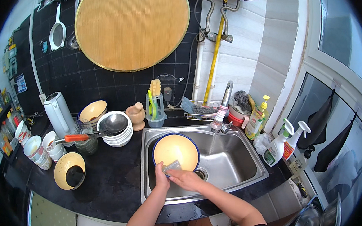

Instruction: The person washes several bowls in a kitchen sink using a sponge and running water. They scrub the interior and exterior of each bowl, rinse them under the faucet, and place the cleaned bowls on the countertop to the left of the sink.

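Note:
A yellow bowl (177,148) with a dark blue rim is tilted over the left part of the steel sink (232,162), its inside facing me. My left hand (161,177) is closed on the bowl's near-left rim. My right hand (186,180) is at the near rim, closed on a greyish cloth (172,166) that lies against the inside of the bowl. Its fingertips are partly hidden by the cloth. Water comes from the faucet (226,95) at the back of the sink, to the right of the bowl. The drain (201,173) shows beside the bowl.
Left on the black counter (109,179) stand stacked white bowls (118,139), a ladle with an orange handle (76,138), a yellow bowl (62,170), paper cups (37,151) and a kettle (59,113). Spray bottles (277,147) and a dish soap bottle (256,120) line the sink's right side.

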The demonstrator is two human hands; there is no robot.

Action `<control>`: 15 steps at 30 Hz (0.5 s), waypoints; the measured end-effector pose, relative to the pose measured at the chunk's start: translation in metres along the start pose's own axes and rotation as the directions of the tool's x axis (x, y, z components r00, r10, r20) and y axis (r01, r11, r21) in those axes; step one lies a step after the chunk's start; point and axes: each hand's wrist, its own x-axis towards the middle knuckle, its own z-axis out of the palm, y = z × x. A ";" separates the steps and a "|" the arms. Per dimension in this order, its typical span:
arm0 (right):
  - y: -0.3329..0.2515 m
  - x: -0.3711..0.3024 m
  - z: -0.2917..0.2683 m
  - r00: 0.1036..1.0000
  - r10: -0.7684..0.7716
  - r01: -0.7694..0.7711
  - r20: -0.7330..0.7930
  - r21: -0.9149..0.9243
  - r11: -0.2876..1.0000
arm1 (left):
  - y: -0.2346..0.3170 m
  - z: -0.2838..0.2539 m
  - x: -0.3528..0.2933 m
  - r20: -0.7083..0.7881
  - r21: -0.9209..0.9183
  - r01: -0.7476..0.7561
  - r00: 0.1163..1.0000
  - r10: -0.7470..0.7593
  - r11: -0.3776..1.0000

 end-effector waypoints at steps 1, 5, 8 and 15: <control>-0.002 -0.001 -0.003 1.000 -0.011 0.012 0.019 -0.008 1.000 | 0.000 -0.003 0.001 0.016 0.002 -0.017 1.000 0.017 1.000; 0.006 -0.024 -0.027 0.992 -0.117 0.099 -0.052 -0.272 0.957 | 0.002 0.002 -0.001 -0.017 0.024 -0.031 0.999 0.032 0.999; 0.035 -0.038 -0.048 0.969 -0.215 0.110 -0.124 -0.561 0.820 | 0.005 0.005 -0.004 0.052 0.075 0.062 0.996 -0.066 0.995; 0.014 -0.047 -0.071 0.884 -0.321 0.176 -0.341 -0.394 0.902 | 0.021 0.026 -0.019 0.232 0.149 0.457 0.846 -0.480 0.877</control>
